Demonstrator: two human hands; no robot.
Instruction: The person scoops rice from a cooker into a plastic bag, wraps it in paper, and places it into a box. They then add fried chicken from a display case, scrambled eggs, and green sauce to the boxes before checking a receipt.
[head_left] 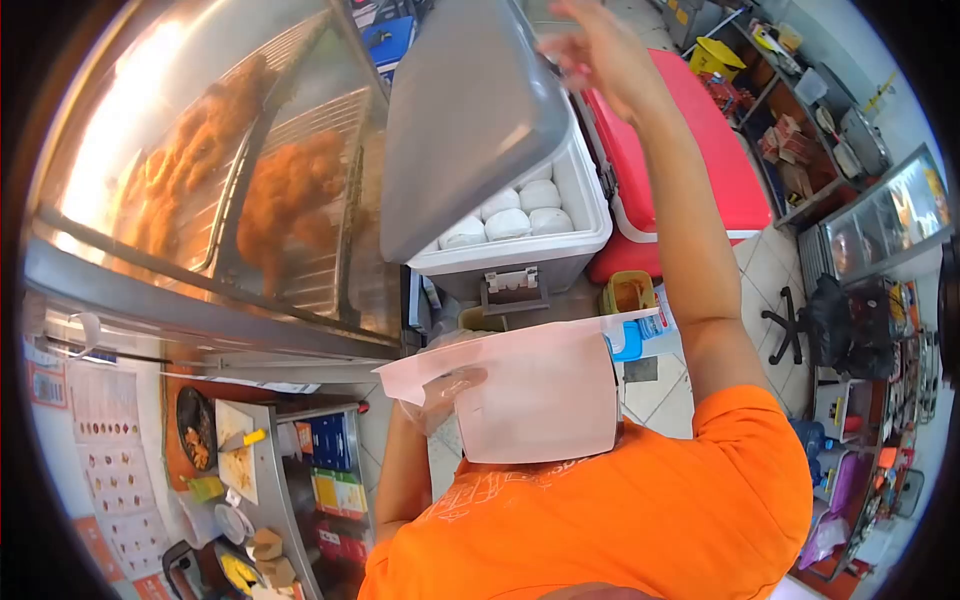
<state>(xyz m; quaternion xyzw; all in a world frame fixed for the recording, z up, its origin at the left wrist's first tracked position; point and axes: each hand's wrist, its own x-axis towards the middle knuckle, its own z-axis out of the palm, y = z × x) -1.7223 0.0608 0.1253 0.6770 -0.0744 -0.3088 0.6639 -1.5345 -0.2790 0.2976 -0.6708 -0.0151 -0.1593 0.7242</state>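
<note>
My left hand (452,392), in what looks like a clear plastic glove, grips a pale pink carton (540,400) in front of my chest. My right hand (605,60) is raised at the far side, bare, with its fingers stretched apart beside the edge of a grey cooler lid (470,120). Whether the fingertips touch the lid cannot be made out. The lid stands tilted over a grey and white cooler (592,205), partly uncovering it. Inside lie several round white wrapped bundles (507,224).
A red cooler (700,150) stands to the right. At left, a lit glass display cabinet (190,265) holds fried food (290,190) on racks. A yellowish container (630,290) sits below the coolers. Shelves (780,120) line the right wall; a counter with a cutting board (238,465) is lower left.
</note>
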